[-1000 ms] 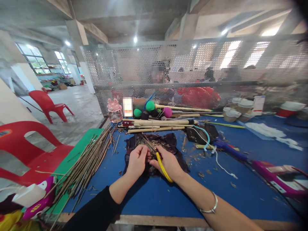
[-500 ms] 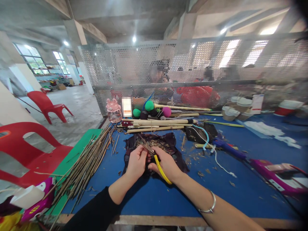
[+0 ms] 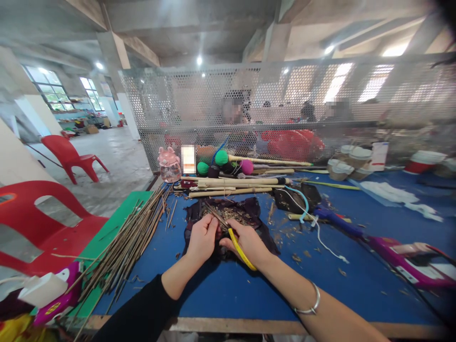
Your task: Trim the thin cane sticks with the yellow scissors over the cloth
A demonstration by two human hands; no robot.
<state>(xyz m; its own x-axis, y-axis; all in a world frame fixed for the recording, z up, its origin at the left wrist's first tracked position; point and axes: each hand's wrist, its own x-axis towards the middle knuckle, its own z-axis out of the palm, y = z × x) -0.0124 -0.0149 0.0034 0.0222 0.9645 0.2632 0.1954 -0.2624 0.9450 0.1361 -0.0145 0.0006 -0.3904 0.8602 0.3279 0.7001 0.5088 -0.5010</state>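
Note:
My right hand (image 3: 248, 244) is closed around the yellow handle of a pair of scissors (image 3: 238, 249). Their dark blades (image 3: 218, 214) point up and left, lying nearly together. Close beside the blades, my left hand (image 3: 203, 238) is pinched, thumb against fingers; whatever it holds is too small or hidden to make out. Under both hands a crumpled dark cloth (image 3: 264, 227) is spread on the blue table, with small brown clippings (image 3: 237, 214) heaped on it.
A bundle of thin brown sticks (image 3: 123, 254) lies left. Behind the cloth are pale canes (image 3: 242, 182), yarn balls (image 3: 221, 157) and a pink bottle (image 3: 169, 165). A purple glue gun (image 3: 402, 256) lies right, paper cups (image 3: 360, 156) farther back. A perforated metal screen (image 3: 199, 95) borders the table.
The scissor blades have come together from a wider angle. Both hands stay in nearly the same place over the cloth.

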